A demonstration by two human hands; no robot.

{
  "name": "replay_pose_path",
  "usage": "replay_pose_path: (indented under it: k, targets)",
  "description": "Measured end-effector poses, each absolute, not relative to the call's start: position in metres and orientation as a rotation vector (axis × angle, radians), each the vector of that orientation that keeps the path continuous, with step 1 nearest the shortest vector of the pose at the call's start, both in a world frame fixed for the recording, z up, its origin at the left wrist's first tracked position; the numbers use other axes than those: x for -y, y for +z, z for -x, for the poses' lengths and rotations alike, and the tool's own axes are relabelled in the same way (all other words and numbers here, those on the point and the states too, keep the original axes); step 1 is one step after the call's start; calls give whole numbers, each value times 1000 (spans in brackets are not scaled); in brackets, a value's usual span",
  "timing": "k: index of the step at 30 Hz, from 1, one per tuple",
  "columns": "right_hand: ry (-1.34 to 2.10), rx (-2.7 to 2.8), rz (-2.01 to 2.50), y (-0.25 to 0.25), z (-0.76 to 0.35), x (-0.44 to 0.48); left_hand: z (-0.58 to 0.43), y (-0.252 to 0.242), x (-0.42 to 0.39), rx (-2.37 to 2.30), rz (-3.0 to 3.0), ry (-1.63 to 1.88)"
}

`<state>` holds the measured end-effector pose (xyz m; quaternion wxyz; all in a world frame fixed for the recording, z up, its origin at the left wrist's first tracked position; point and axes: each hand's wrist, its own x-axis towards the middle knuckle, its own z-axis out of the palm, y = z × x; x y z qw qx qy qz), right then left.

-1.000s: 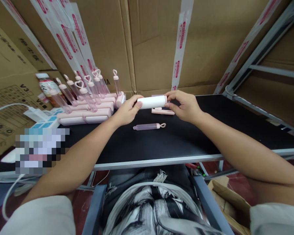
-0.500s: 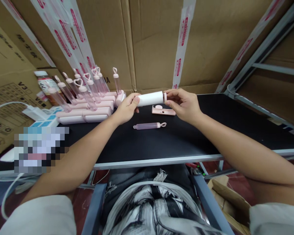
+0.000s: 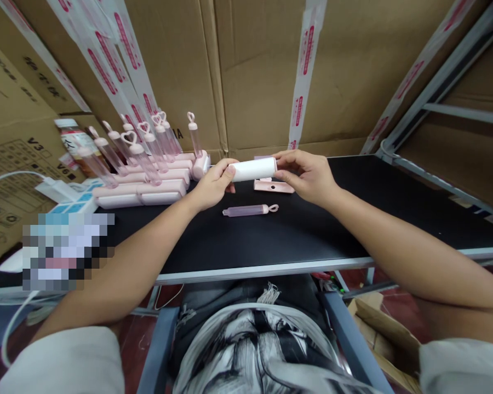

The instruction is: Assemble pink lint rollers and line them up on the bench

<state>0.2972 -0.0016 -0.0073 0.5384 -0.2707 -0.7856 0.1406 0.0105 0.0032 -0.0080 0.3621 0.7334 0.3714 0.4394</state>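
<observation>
My left hand (image 3: 216, 183) is closed around the left end of a white lint roll (image 3: 253, 169), held level above the black table. At its right end, the fingers of my right hand (image 3: 306, 171) pinch a pink end cap (image 3: 275, 164), which sits against the roll. Behind and below the roll lies a pink casing part (image 3: 280, 187) with a small hole, partly covered by the roll and hand. Nearer to me a clear pinkish tube handle (image 3: 246, 210) with a loop at its right end rests on the table.
Several pink rollers (image 3: 142, 189) with upright loop-ended handles stand at the left. Beside them are a bottle (image 3: 80, 143), a power strip (image 3: 80, 198) with cables and a blurred-out object (image 3: 68, 250). Cardboard (image 3: 254, 71) walls the back; a metal rack (image 3: 443, 186) stands right.
My right hand has pushed the pink end cap leftward, closing the gap to the white roll. The roll has shifted slightly down and right.
</observation>
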Motion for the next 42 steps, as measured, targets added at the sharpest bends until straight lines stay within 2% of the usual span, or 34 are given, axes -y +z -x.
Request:
replay_pose_path:
  k: [5,15,25,30,36,42]
  targets:
    - [432,1840,549,-5,-299,0,-15,-3,2,-883,-1706,1144]
    - [323,2030,531,-8,-290,10,-19,10,0,-916,-1257,1344]
    - [-33,2372,473,-16,-277,6,-28,17,20,-741,-1220,1247]
    - [-55,2341,685,-15,-296,-25,-28,18,19,-715,-1332,1293]
    - [25,2634,1131,-17,-305,-50,-28,10,13,-833,-1466,1316]
    - [-9,2736,1119,-13,-300,-42,-28,9,13,-919,-1423,1297]
